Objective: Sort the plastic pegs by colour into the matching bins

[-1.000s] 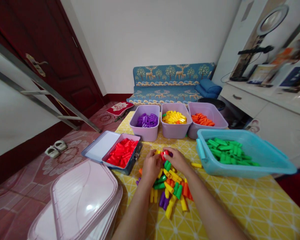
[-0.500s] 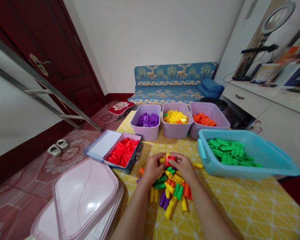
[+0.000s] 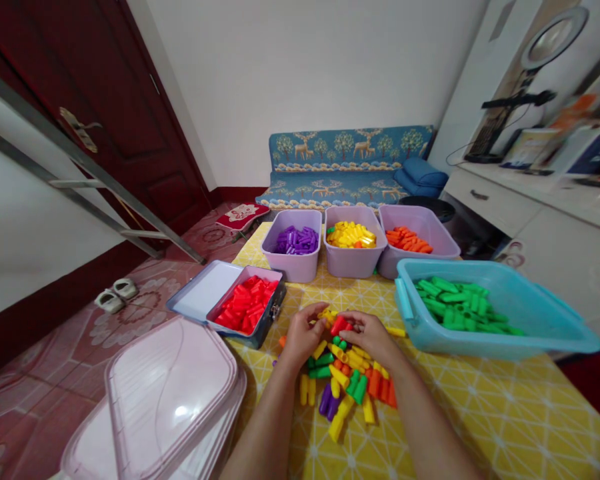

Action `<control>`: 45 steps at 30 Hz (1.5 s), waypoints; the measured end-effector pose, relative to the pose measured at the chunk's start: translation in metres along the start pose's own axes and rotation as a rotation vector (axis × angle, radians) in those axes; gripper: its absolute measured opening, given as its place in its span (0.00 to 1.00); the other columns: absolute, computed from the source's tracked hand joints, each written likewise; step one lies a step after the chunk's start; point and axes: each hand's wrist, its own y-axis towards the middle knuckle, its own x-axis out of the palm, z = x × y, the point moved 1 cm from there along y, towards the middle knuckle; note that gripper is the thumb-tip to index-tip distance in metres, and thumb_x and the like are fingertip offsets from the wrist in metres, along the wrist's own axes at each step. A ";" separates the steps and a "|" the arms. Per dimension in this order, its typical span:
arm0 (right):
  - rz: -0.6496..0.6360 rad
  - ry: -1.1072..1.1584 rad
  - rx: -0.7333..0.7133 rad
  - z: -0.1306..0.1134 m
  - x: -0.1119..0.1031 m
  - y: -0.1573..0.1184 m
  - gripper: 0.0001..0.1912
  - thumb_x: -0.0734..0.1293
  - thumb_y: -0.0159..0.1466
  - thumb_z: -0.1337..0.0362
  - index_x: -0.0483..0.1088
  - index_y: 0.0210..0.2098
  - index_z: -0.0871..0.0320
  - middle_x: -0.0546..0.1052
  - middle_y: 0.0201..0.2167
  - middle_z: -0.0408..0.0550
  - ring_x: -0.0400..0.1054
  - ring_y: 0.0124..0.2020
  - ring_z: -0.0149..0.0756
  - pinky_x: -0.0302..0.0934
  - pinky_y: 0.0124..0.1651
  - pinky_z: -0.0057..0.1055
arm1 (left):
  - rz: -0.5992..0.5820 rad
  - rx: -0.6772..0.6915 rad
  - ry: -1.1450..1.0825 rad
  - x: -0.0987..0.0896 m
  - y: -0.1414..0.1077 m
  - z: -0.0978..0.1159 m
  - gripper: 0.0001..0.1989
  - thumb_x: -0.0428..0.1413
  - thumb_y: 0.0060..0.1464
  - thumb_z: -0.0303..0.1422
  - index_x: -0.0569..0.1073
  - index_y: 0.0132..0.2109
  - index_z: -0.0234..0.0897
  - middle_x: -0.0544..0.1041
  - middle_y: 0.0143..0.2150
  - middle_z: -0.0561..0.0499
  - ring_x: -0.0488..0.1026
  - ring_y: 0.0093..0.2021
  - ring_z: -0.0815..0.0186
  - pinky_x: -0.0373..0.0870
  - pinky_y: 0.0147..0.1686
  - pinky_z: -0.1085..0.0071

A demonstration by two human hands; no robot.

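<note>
A mixed pile of small tube-shaped plastic pieces [image 3: 340,383], yellow, green, orange and purple, lies on the table. Over its far side, my right hand [image 3: 373,335] pinches a red plastic piece [image 3: 338,326] between thumb and fingers. My left hand [image 3: 303,333] is curled just left of it, its thumb and fingertips closed about a yellow plastic piece [image 3: 328,315]. Fingers partly cover both pieces. A metal tin [image 3: 260,333] with its lid folded back holds red pieces [image 3: 247,303], to the left of my hands.
Lilac bins hold purple [image 3: 297,241], yellow [image 3: 351,235] and orange pieces [image 3: 408,240] along the far table edge. A blue tub [image 3: 485,343] of green pieces stands right. Clear pinkish lids [image 3: 173,393] are stacked left. A yellow patterned cloth [image 3: 510,413] covers the table.
The two hands have drawn slightly apart. The red piece has turned and tilted in my right hand, and more orange pieces show beside my right forearm.
</note>
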 end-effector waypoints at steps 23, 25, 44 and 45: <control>0.133 0.146 -0.032 -0.028 0.016 -0.007 0.19 0.70 0.53 0.57 0.66 0.41 0.59 0.78 0.27 0.45 0.70 0.22 0.30 0.62 0.25 0.25 | 0.025 0.140 0.061 0.000 -0.007 0.023 0.14 0.55 0.55 0.38 0.78 0.45 0.37 0.79 0.42 0.46 0.75 0.38 0.65 0.69 0.34 0.73; 0.124 0.153 -0.058 -0.027 0.019 -0.007 0.18 0.70 0.55 0.57 0.66 0.40 0.59 0.78 0.31 0.47 0.71 0.24 0.30 0.64 0.27 0.26 | 0.005 0.115 0.022 0.002 -0.007 0.022 0.15 0.58 0.52 0.38 0.78 0.46 0.37 0.79 0.41 0.47 0.74 0.35 0.66 0.68 0.32 0.74; 0.248 -0.086 -0.169 -0.031 0.017 -0.006 0.22 0.66 0.57 0.53 0.68 0.46 0.60 0.78 0.34 0.51 0.72 0.33 0.37 0.65 0.37 0.34 | 0.394 -0.210 -0.988 -0.047 -0.004 0.046 0.16 0.55 0.56 0.38 0.74 0.46 0.31 0.79 0.44 0.42 0.78 0.39 0.66 0.75 0.40 0.72; 0.199 -0.183 -0.209 -0.035 0.022 -0.009 0.20 0.66 0.57 0.56 0.70 0.46 0.59 0.78 0.36 0.51 0.72 0.37 0.38 0.65 0.42 0.36 | 0.380 -0.195 -0.941 -0.044 -0.006 0.046 0.17 0.56 0.55 0.39 0.74 0.46 0.31 0.79 0.43 0.42 0.77 0.38 0.67 0.75 0.39 0.72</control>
